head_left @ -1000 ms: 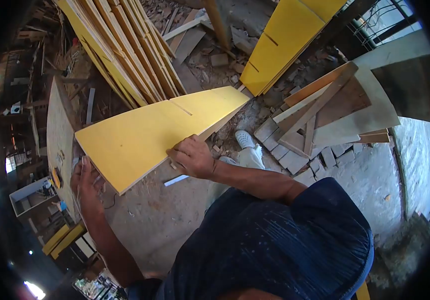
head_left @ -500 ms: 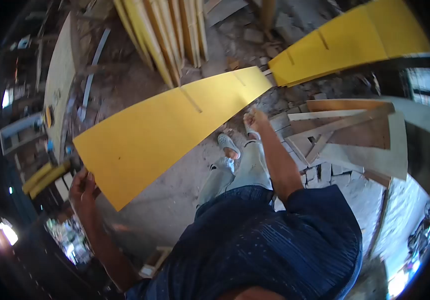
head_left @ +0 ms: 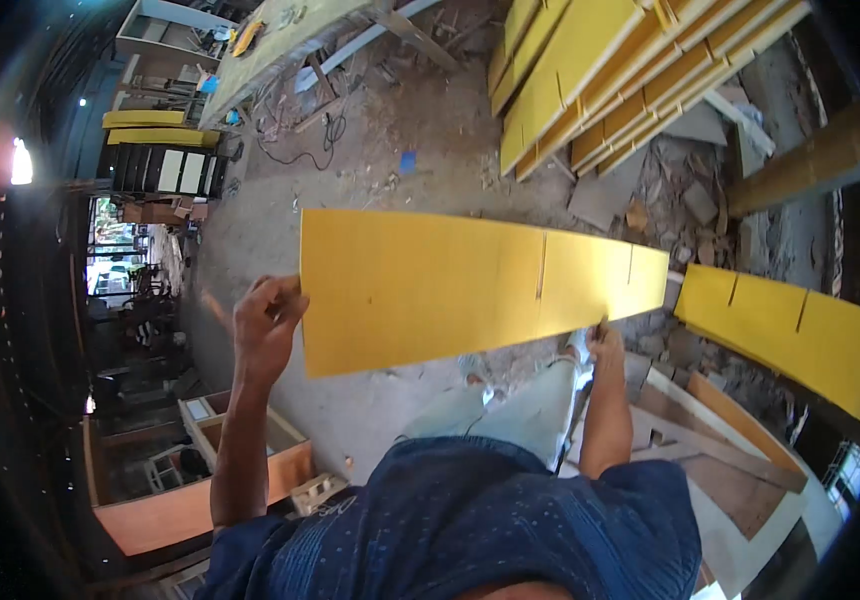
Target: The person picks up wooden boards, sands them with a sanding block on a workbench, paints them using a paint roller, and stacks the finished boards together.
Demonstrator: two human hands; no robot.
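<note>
A long yellow panel (head_left: 430, 290), tapering toward the right and cut with two narrow slots, hangs across the space before me above the floor. My left hand (head_left: 268, 312) pinches its wide left end, fingers curled at the edge. Near the narrow right end, my right hand (head_left: 605, 340) closes on the lower edge; part of its grip is hidden. A small dark spot shows on the panel's left half. My legs and shoes are partly covered by it.
More slotted yellow panels (head_left: 590, 75) lean at the upper right, and another yellow panel (head_left: 790, 335) lies at the right. Wooden frame pieces (head_left: 720, 450) rest at lower right. A workbench (head_left: 295, 45), a cable (head_left: 330, 140) and an open wooden cabinet (head_left: 190, 500) are leftward.
My view has swung left, bringing the workbench and cabinet into sight. The panel has turned more level across the view, with both hands at its edges.
</note>
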